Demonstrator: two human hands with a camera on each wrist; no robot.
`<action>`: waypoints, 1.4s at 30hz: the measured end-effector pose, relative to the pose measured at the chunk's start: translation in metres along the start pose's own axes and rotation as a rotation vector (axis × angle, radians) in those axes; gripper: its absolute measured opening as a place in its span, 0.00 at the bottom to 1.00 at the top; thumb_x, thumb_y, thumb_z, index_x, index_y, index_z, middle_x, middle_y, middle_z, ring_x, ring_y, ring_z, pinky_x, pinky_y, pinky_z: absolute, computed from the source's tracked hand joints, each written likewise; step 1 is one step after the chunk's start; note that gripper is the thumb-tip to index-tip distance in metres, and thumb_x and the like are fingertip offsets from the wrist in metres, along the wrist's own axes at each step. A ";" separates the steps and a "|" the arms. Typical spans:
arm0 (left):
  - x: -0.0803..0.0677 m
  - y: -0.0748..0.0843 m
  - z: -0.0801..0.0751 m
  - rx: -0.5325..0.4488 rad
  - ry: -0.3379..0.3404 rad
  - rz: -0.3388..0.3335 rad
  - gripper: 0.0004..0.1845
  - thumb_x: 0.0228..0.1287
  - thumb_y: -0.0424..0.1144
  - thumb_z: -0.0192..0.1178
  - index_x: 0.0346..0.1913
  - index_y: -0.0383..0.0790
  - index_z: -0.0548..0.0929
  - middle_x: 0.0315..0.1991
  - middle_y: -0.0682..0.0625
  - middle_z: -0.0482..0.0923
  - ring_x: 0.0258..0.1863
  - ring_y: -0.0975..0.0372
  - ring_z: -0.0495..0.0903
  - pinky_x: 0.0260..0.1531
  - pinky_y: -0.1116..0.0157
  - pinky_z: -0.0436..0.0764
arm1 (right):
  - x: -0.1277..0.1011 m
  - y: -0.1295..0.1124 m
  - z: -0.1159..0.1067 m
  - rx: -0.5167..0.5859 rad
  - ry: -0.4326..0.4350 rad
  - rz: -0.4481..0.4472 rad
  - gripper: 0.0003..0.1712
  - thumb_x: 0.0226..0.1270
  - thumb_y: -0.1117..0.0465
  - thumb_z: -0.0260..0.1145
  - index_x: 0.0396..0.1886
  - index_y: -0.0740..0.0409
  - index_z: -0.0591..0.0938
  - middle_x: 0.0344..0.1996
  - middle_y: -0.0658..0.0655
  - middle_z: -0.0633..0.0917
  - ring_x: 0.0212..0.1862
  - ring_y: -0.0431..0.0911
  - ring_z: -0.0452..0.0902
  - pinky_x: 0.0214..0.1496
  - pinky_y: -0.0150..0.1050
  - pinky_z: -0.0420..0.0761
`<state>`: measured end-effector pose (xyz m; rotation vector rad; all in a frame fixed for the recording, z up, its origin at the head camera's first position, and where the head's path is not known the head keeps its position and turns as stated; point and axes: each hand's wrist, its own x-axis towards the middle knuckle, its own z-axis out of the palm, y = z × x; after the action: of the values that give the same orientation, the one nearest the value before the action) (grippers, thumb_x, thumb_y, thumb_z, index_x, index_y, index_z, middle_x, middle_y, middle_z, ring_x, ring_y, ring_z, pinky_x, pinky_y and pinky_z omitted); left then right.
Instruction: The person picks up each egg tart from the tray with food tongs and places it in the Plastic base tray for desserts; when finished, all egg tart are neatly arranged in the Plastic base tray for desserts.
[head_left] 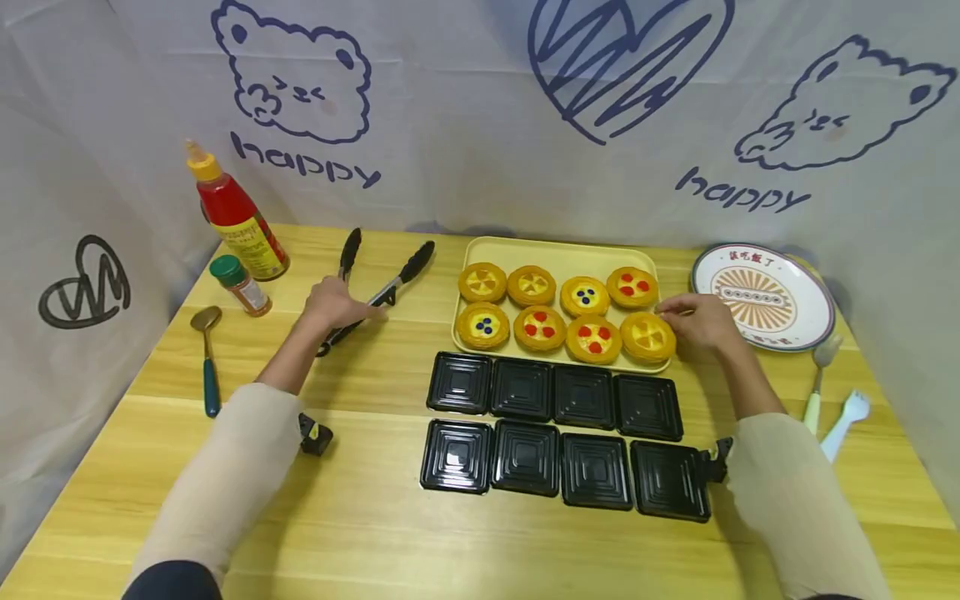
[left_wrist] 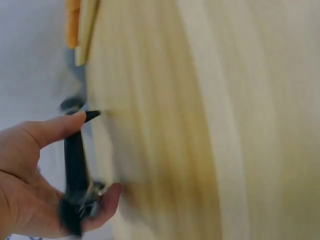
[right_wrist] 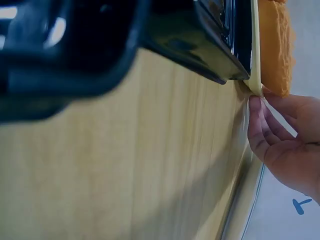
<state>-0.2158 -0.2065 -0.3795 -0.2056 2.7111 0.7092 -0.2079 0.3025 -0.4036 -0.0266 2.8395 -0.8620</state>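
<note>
My left hand (head_left: 347, 308) grips a pair of black-handled tongs (head_left: 390, 287) lying on the wooden table (head_left: 360, 508), left of the tray. In the left wrist view the thumb and fingers of that left hand (left_wrist: 87, 155) curl round the tongs' dark handle (left_wrist: 75, 165). My right hand (head_left: 678, 314) pinches the right rim of a pale yellow tray (head_left: 558, 250) holding several fruit tarts (head_left: 592, 337). In the right wrist view the right hand (right_wrist: 257, 102) has its fingers under the tray's rim (right_wrist: 254, 60) beside a tart (right_wrist: 275, 45). Several black square containers (head_left: 525, 454) lie in two rows before the tray.
A red sauce bottle (head_left: 236, 217), a small spice jar (head_left: 242, 285) and a green-handled spoon (head_left: 207, 358) stand at the left. A patterned plate (head_left: 761, 296), a pale green spoon (head_left: 817, 375) and a light blue fork (head_left: 843, 425) lie at the right. Printed cloth walls surround the table.
</note>
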 end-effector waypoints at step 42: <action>-0.081 0.008 0.002 0.372 0.138 0.566 0.36 0.50 0.61 0.67 0.53 0.35 0.77 0.35 0.45 0.83 0.25 0.59 0.74 0.26 0.62 0.75 | 0.017 0.000 -0.008 -0.025 -0.036 -0.010 0.15 0.62 0.63 0.63 0.44 0.68 0.83 0.38 0.67 0.84 0.29 0.38 0.71 0.32 0.32 0.69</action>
<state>-0.1410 -0.1937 -0.3487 0.6432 2.9869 0.3129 -0.2260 0.3052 -0.4000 -0.0595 2.8193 -0.8201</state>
